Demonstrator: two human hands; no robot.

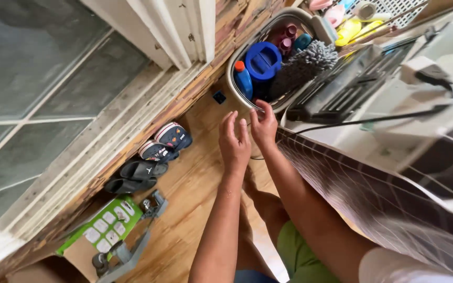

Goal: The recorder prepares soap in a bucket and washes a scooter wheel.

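Two hands: left hand and right hand raised side by side at frame centre.
Fingers: loosely spread, holding nothing I can make out.
Basket: white laundry basket just above the fingertips, right hand nearest its rim.
Contents: blue bottle, blue lid, grey mop head.
Floor: sneakers and sandals, centre left.

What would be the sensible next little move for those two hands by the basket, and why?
Probably the right hand should close its fingers on the basket's rim. It already touches the near edge, while the left hand hangs open just short of it, holding nothing. The basket is full, with a blue bottle and a grey mop head, so a firm grip seems wise.
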